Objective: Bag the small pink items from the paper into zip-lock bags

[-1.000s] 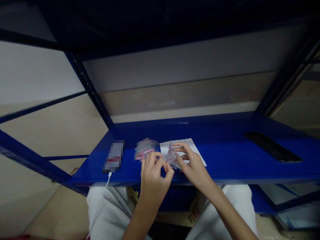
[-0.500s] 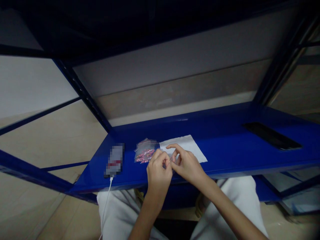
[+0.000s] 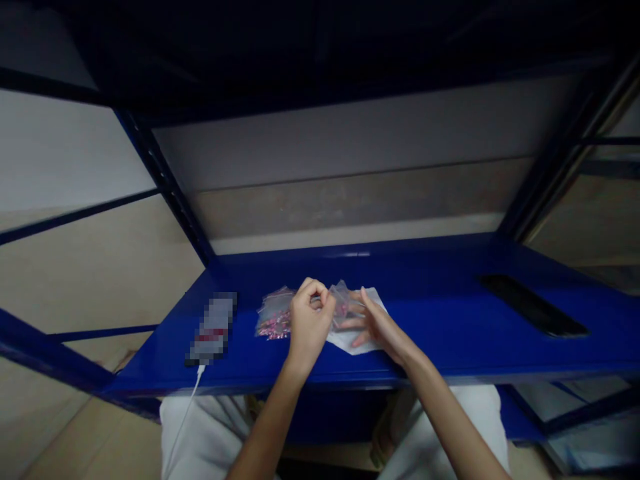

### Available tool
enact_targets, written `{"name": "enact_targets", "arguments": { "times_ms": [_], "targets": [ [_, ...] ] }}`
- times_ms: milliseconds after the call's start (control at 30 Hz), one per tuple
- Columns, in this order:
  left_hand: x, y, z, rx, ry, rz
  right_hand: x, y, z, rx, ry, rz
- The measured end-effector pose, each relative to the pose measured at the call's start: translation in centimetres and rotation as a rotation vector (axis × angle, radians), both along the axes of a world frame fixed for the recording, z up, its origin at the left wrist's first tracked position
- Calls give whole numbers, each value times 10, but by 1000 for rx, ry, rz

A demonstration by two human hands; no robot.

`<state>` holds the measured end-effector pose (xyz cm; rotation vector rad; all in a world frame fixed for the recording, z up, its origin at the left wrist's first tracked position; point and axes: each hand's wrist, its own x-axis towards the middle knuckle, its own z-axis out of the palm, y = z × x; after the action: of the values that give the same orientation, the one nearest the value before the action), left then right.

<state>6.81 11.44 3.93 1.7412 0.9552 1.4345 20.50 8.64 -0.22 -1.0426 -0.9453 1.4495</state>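
Pinching the top edge of a small clear zip bag point(image 3: 343, 305), the left hand point(image 3: 310, 321) has its fingers curled tight, while the right hand point(image 3: 373, 325) stays open just beside it, fingers spread against the bag. Bag sits above a white paper sheet point(image 3: 353, 343) on a blue steel shelf point(image 3: 450, 348). Pile of pink-filled bags point(image 3: 274, 321) just left; pixelated device point(image 3: 213, 328) with white cable point(image 3: 186, 413) farther left.
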Motion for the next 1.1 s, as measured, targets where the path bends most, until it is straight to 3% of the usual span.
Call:
{"name": "enact_targets", "arguments": {
  "times_ms": [100, 200, 300, 400, 567, 733, 1100],
  "targets": [
    [8, 9, -15, -92, -145, -45, 4, 7, -5, -10, 27, -76],
    [13, 16, -39, -179, -203, -5, 13, 12, -9, -9, -12, -211],
    [15, 20, -63, -195, -184, 55, 25, 15, -15, 59, -150, -351],
    [17, 21, -79, -112, -31, 89, 35, 19, -25, 104, -280, -455],
    [17, 21, -85, 27, 255, 33, 40, 21, -39, 86, -372, -470],
    [14, 21, -86, -20, 240, 52, 37, 20, -40, 97, -441, -509],
    [17, 19, -96, -32, 487, 133, 35, 21, -38, 117, -524, -659]
  ]
}}
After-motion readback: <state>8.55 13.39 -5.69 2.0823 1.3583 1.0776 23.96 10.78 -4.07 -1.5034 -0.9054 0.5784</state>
